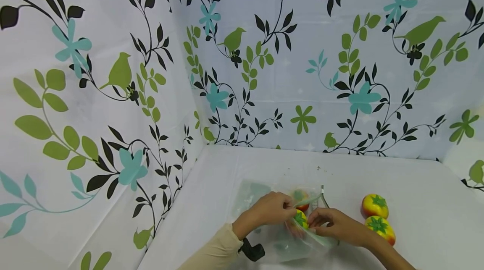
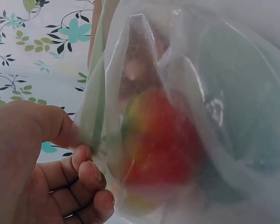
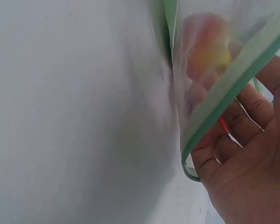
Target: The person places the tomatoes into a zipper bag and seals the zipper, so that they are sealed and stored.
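In the head view, the bag [image 1: 291, 250] lies at lower centre, its mouth towards the right of the frame. One fruit [image 1: 301, 218] sits in that mouth, between left hand [image 1: 272, 208] and right hand [image 1: 340, 226], close to both, neither clearly nearer; round, it shows no plain long axis. A second fruit [image 1: 300, 196] shows hazily just above. Two more fruits [image 1: 379, 229] lie touching at lower right. The white table [image 1: 211, 177] runs back to a printed curtain [image 1: 264, 106].

In the left wrist view, thumb and finger pinch the bag's edge; red fruit shows through the film to their right.

In the right wrist view, loosely spread fingers [image 3: 238, 121] reach past the green rim [image 3: 224, 100], visibly gripping nothing; blurred fruit lies up and left. Whether they touch it, I cannot tell.
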Demonstrator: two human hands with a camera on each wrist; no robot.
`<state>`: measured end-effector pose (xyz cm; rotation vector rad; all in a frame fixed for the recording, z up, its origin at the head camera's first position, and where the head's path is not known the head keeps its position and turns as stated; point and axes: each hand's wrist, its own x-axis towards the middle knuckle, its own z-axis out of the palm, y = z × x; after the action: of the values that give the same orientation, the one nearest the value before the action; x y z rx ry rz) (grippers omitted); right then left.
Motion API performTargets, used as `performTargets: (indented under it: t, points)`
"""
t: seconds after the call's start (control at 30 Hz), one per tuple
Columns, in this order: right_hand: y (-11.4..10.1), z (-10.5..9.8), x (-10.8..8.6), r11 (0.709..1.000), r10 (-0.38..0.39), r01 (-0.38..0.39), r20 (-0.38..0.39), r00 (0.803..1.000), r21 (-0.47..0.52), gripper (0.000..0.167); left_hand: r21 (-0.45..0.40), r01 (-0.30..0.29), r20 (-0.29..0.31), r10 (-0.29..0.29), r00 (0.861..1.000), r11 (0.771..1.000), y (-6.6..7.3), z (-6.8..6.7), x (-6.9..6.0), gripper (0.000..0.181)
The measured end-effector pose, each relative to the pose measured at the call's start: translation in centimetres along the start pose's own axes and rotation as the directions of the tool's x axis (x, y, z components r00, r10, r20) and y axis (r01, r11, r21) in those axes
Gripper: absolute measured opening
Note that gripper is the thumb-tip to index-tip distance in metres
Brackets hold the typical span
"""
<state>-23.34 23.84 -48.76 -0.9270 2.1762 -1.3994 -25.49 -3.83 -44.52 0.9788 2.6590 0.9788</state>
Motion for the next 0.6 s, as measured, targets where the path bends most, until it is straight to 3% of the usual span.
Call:
performTargets:
  t: [0.37,0.6]
  points:
    - [-0.2,1.0,0.9,0.999,-0.038,0.039,0.021,0.999,-0.021,0.029,0.02,0.022,-0.032,-0.021,0.999,1.0,1.1,0.5,0.4,0.025]
    - [-0.6,1.5,1.7,1.0,-0.023,0.024,0.034,0.999,-0.011,0.034,0.032,-0.006,-0.049,0.008,0.999,0.999,1.3,0.5,0.6,0.025]
